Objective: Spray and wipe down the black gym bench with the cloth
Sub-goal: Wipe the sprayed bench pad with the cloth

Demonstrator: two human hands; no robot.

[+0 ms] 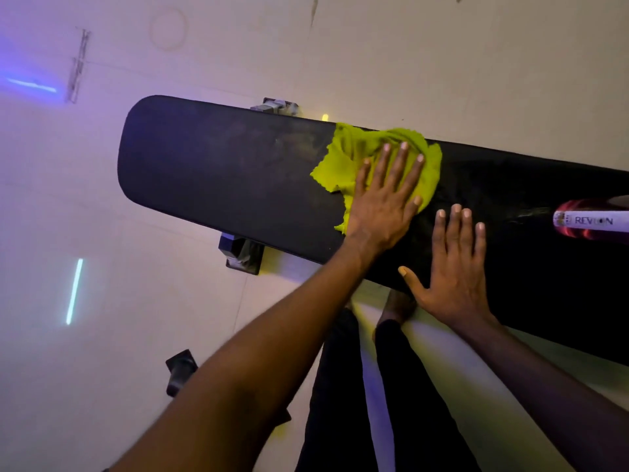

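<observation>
The long black gym bench (218,172) runs from upper left to right across the view. A yellow-green cloth (350,148) lies spread on its top near the far edge. My left hand (383,199) presses flat on the cloth, fingers spread, holding it down against the pad. My right hand (452,267) rests flat and empty on the bare pad just right of it, near the front edge. A white bottle with red markings and a printed label (592,221) lies on the bench at the right edge of the view, partly cut off.
Bench frame feet stick out under the pad at the near side (241,253) and the far side (275,105). Another black foot (182,371) sits on the pale tiled floor. My legs in dark trousers (340,386) stand against the bench's near edge.
</observation>
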